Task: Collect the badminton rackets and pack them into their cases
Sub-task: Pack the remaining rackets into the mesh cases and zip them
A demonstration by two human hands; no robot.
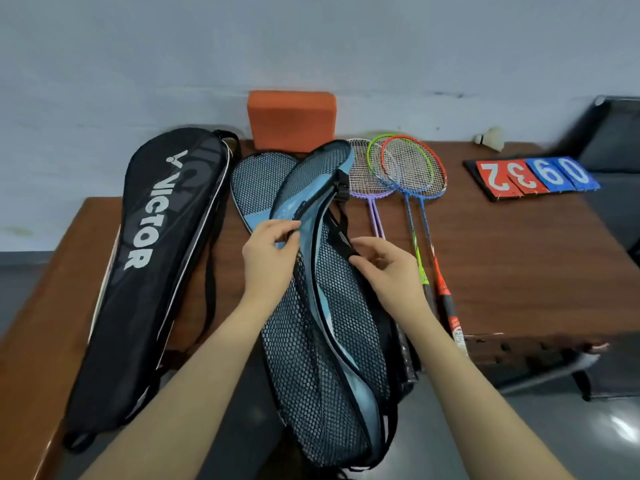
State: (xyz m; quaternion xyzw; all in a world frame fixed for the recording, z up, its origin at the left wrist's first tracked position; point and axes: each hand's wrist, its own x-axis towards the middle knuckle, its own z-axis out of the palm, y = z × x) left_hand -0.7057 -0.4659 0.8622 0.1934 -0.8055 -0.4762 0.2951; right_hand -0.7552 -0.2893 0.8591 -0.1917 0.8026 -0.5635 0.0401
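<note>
I see both hands working on a blue mesh case (332,327), a long teardrop of black honeycomb netting over pale blue fabric, edged with a dark zipper band. My left hand (272,258) pinches the case's blue edge between thumb and fingers; my right hand (384,268) curls onto the black strap and mesh on the other side. The case runs from the surface's (502,258) far side down past its near edge. A second mesh case (259,181) lies flat beneath it. To the left sits a smooth black Victor case (152,271) with white lettering and a thin strap. To the right, the rackets (405,171) lie fanned, thin purple, green, orange and blue frames overlapping, with taut white strings and slim shafts. A matte orange block (292,119), a feathered shuttlecock (491,138) and a flip scoreboard (533,176) rest on the glossy brown wood.
</note>
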